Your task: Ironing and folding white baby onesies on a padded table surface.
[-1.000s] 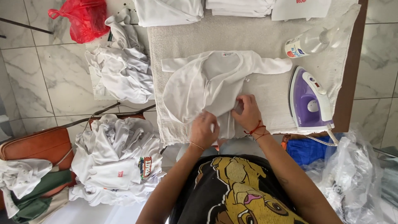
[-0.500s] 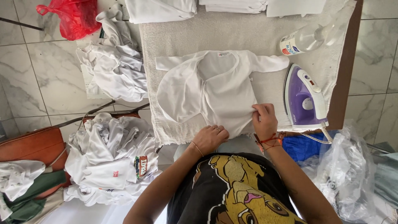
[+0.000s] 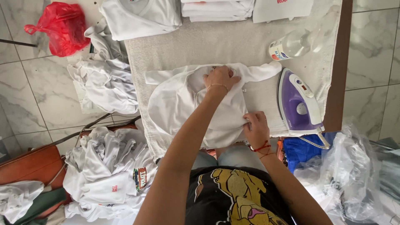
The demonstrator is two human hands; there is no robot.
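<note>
Black graphic tee, blue jeans, red-thread bracelet on right wrist.

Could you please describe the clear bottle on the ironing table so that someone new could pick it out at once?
Start at the towel-covered table and find the purple iron standing near its right edge. Just beyond the iron's tip, a clear plastic bottle lies on its side. It is the only see-through thing on the table, with a blue and white label, while everything else around it is white cloth.

The left arm [image 3: 196,137] hides the white garment's [image 3: 175,104] middle (folded stacks [image 3: 216,9] cut off above)
</note>
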